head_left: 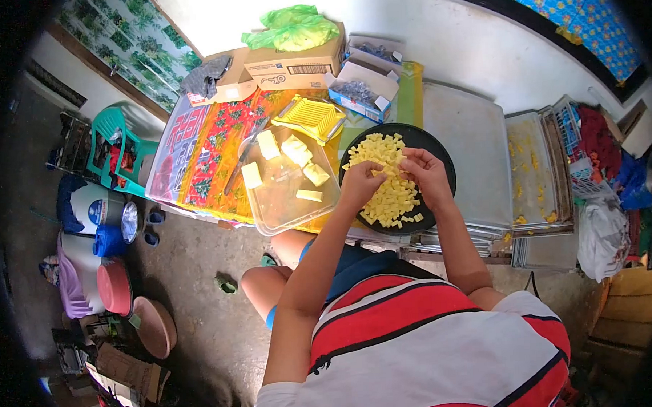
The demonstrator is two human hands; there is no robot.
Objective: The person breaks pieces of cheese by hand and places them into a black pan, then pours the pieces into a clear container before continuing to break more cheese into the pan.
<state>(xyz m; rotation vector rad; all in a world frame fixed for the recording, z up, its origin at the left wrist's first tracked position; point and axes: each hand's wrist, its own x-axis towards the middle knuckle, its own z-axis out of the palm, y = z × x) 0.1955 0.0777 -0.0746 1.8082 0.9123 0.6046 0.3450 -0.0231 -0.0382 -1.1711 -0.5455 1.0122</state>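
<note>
On the table is a round black tray (447,187) with a heap of small pale yellow cubes (391,197). My left hand (363,185) is over the heap's left side, its fingers pinched together. Across from it, my right hand (425,171) also has its fingertips closed, close above the cubes. Whatever lies between the fingers of either hand is too small to make out. Left of the tray, a clear plastic tray (275,206) carries several larger pale yellow blocks (295,150). Behind it stands a yellow slotted plastic cutter (310,120).
A knife (236,171) lies left of the clear tray. At the back are a cardboard box (291,67) with a green plastic bag (293,29) and an open blue-white box (359,91). Stacked metal trays (466,154) stand right; a green chair (120,147) stands left.
</note>
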